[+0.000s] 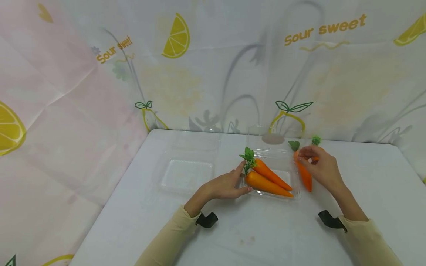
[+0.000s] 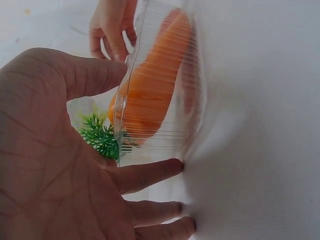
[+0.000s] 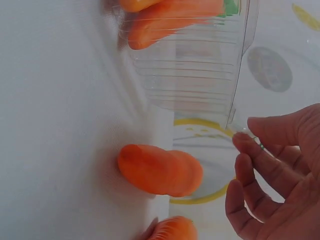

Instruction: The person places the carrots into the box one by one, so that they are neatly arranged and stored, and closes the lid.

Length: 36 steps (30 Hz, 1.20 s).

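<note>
A hinged clear plastic box (image 1: 279, 157) lies with its lid raised at the back. Inside it are two orange carrots (image 1: 273, 183) with green tops at the left. My left hand (image 1: 226, 186) reaches around the box's left side, its thumb along the rim and its fingers extended down beside the wall; in the left wrist view, fingertips (image 2: 175, 165) meet the table. My right hand (image 1: 321, 166) pinches the right rim of the box between thumb and index finger. Beneath that hand lies a loose carrot (image 1: 305, 177), partly covered by it, beside another carrot (image 3: 175, 230).
Another clear plastic box (image 1: 188, 175), also unfolded, sits to the left on the white table (image 1: 233, 236). A printed cloth (image 1: 213, 74) with lemon drawings hangs behind the table's back edge.
</note>
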Motion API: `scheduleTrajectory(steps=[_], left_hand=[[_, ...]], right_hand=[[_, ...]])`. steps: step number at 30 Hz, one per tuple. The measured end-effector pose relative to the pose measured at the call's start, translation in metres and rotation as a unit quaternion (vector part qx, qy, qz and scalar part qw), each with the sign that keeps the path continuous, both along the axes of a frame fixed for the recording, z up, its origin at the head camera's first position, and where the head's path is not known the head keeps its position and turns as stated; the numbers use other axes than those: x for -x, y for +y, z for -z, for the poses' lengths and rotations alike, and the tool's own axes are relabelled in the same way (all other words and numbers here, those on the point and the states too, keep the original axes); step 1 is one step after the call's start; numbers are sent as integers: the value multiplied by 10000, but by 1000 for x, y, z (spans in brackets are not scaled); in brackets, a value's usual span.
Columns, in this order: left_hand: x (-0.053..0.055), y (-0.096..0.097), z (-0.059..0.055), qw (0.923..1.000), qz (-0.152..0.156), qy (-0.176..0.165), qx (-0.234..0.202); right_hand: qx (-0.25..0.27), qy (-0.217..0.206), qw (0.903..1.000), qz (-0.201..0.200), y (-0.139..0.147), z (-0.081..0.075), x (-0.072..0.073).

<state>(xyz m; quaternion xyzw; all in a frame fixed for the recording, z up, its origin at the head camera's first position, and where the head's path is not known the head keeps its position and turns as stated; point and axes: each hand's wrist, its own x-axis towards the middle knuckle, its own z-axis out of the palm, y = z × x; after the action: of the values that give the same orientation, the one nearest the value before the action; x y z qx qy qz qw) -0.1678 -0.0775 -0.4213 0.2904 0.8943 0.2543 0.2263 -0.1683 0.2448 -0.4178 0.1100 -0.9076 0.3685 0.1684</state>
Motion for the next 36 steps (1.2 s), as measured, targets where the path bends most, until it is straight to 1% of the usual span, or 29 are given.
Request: scheduleTrajectory(steps=[4, 6, 9, 11, 16, 22, 28, 30, 32, 36], left_hand=[[0, 0, -1, 10000, -20, 39, -3], [-1, 0, -1, 10000, -31, 19, -12], [-1, 0, -1, 10000, -43, -20, -43], [-1, 0, -1, 10000, -47, -60, -64], [-1, 1, -1, 9999, -42, -81, -90], [-1, 1, 2, 9999, -117, -33, -82], [-5, 1, 3, 9996, -232, 95, -120], [-6, 1, 3, 9994, -229, 168, -180], [-7, 2, 2, 9991, -239, 229, -254], [-9, 3, 1, 9983, -311, 408, -285]], right_hand=[[-14, 16, 9998, -205, 4, 0, -3], [-103, 29, 9996, -245, 6, 0, -4], [-266, -76, 9993, -249, 10, 0, -7], [-353, -244, 9987, -272, 12, -1, -9], [-359, -782, 9957, -356, 15, -3, -13], [-342, -1153, 9914, -521, 17, -5, -18], [-399, -1748, 9819, -611, 16, -9, -26], [-455, -1901, 9782, -704, 16, -11, -28], [-463, -1973, 9751, -900, 16, -13, -31], [-434, -1935, 9709, -1344, 18, -14, -36]])
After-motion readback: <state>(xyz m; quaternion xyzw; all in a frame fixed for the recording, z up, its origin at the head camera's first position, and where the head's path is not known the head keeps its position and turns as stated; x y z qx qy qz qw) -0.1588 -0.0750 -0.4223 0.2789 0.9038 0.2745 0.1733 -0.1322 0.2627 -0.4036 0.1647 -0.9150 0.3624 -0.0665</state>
